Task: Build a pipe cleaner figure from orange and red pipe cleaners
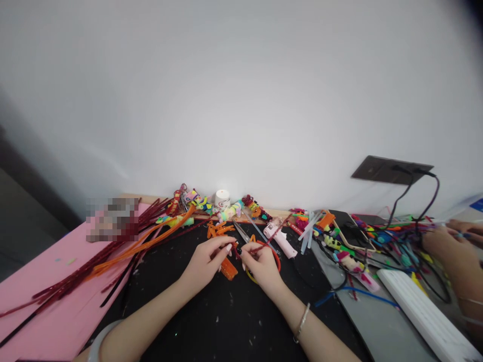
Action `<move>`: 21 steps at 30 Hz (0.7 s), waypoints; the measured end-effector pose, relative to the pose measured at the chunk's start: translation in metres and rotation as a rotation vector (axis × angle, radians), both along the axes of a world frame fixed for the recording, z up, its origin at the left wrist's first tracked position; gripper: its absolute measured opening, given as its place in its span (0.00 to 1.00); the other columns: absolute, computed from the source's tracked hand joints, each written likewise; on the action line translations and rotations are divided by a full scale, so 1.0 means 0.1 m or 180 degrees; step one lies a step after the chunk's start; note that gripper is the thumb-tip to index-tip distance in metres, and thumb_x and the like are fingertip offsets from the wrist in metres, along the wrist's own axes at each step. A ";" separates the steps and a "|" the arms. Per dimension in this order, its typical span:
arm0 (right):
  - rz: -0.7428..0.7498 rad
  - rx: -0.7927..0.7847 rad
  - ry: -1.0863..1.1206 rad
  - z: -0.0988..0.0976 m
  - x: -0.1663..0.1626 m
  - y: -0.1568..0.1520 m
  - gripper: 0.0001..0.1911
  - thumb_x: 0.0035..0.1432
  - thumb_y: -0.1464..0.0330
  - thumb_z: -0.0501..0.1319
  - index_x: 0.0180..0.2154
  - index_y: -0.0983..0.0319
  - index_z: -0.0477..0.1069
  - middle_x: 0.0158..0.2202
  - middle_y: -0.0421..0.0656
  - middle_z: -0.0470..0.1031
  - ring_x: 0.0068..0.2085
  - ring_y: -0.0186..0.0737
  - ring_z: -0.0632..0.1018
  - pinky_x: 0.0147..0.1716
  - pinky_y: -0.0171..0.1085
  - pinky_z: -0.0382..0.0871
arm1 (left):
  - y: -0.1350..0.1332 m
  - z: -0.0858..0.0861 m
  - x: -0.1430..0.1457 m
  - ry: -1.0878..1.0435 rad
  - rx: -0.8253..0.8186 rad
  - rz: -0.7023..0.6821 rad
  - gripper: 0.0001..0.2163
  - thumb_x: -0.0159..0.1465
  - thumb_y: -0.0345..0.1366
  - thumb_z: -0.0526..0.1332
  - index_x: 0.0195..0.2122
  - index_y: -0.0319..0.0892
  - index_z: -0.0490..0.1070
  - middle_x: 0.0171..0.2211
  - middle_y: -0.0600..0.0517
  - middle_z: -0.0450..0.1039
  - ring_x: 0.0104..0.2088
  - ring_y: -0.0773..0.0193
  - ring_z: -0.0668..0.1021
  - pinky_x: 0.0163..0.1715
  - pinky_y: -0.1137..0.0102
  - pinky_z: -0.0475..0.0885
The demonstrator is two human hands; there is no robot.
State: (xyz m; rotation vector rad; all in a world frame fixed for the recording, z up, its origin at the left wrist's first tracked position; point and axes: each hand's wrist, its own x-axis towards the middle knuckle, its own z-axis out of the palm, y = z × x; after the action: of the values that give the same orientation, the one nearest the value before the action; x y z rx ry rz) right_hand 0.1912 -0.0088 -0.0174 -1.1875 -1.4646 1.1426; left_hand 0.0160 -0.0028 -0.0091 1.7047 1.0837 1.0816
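Over the black mat [211,322], my left hand [209,257] and my right hand [263,265] meet with bent, pinching fingers. Between them is a dark red tinsel pipe cleaner [278,231]; one end rises past my right hand toward the back right. Its part at the fingertips is small and partly hidden. An orange fuzzy piece [229,269] lies just below my left fingertips. Scissors [241,232] lie behind my right hand, their orange and yellow handles partly covered by it. Short orange pipe cleaner pieces [219,230] are heaped behind my left hand.
A pale pink glue gun [281,241] and clear glue sticks [309,230] lie at the back right. Long red and orange pipe cleaners [113,256] cross the pink surface [30,322]. A white power strip [426,314], cables and another person's hands [449,249] are at right.
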 end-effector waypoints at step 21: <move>0.0120 -0.0216 0.0504 0.02 -0.01 0.03 0.08 0.48 0.63 0.67 0.28 0.61 0.75 0.18 0.36 0.71 0.19 0.32 0.69 0.19 0.31 0.59 | 0.01 -0.03 0.01 -0.0308 -0.0532 -0.0328 0.17 0.64 0.43 0.59 0.50 0.38 0.71 0.19 0.58 0.69 0.16 0.70 0.65 0.20 0.73 0.62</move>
State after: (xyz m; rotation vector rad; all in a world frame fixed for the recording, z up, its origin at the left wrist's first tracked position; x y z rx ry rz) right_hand 0.1903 -0.0058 -0.0149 -1.0928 -1.3422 1.2911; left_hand 0.0170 -0.0018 -0.0117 1.5432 0.9859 0.9708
